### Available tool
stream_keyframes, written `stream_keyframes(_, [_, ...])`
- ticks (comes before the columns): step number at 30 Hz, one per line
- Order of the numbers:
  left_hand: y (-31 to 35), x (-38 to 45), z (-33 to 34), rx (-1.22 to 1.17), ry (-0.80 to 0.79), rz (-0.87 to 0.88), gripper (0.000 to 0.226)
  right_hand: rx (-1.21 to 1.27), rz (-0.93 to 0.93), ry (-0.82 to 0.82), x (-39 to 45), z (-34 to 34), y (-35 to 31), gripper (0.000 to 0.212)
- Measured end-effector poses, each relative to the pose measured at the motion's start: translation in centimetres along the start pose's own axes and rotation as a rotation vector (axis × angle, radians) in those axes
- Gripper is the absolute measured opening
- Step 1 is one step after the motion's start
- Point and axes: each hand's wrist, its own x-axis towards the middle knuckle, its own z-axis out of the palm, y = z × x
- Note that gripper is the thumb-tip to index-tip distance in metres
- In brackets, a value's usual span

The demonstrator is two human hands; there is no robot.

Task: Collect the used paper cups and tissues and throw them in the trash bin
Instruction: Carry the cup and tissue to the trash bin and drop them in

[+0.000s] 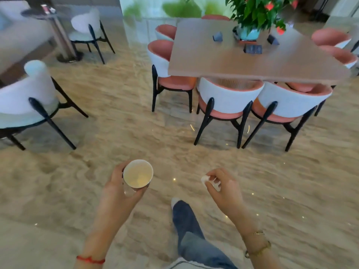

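My left hand [118, 193] is wrapped around a white paper cup [138, 174], held upright with its open mouth facing up; the inside looks empty. My right hand [223, 188] pinches a small crumpled white tissue [206, 179] between thumb and fingers. Both hands hang in front of me over the marbled beige floor. No trash bin appears in the view.
A wooden table [223, 61] with a potted plant [250, 20] and small dark signs stands ahead on the right, ringed by pink-and-white chairs [229, 98]. Pale chairs [29, 98] and a round pedestal table [44, 13] stand at left. My leg [184, 220] steps forward on the floor.
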Motion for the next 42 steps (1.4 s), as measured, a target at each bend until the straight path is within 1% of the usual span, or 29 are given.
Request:
stream_keyframes(5, [-2.1,11.4,-0.5,0.055,0.095,-0.049,0.069,0.018,-0.082,-0.066,14.8,4.0,-1.9,0.009])
stream_keyframes(11, [-4.2,26.4,-3.0,0.105,0.195,-0.095,0.073,0.008,-0.251,-0.13,33.6,7.7,-7.3,0.01])
stream_keyframes(15, [-6.8,34.2,-4.8,0.121,0.292,-0.149,0.072,0.012,-0.328,-0.19,43.6,11.2,-10.7,0.01])
stream_keyframes(20, [-11.6,43.9,-6.3,0.086,0.355,-0.207,0.07,0.011,-0.376,-0.236,54.4,17.2,-13.7,0.009])
stream_keyframes(24, [-15.4,53.6,-7.6,0.126,0.357,-0.184,0.071,0.018,-0.368,-0.262,63.3,22.4,-15.8,0.009])
stream_keyframes(27, [-17.6,61.8,-9.4,0.149,0.348,-0.15,0.07,0.019,-0.377,-0.25,70.7,25.5,-18.8,0.009])
stream_keyframes(31, [-19.9,73.2,-12.0,0.175,0.301,-0.089,0.073,0.044,-0.358,-0.238,80.6,28.4,-22.8,0.009])
stream_keyframes(34, [-21.6,81.1,-13.3,0.175,0.255,-0.067,0.074,0.057,-0.325,-0.193,87.1,30.1,-24.9,0.009])
stream_keyframes(37, [-23.2,88.2,-14.1,0.168,0.219,-0.066,0.075,0.053,-0.285,-0.161,92.7,31.5,-26.1,0.011])
stream_keyframes(42, [-25.9,99.2,-14.3,0.16,0.22,-0.078,0.077,0.065,-0.22,-0.153,101.8,34.8,-26.7,0.009])
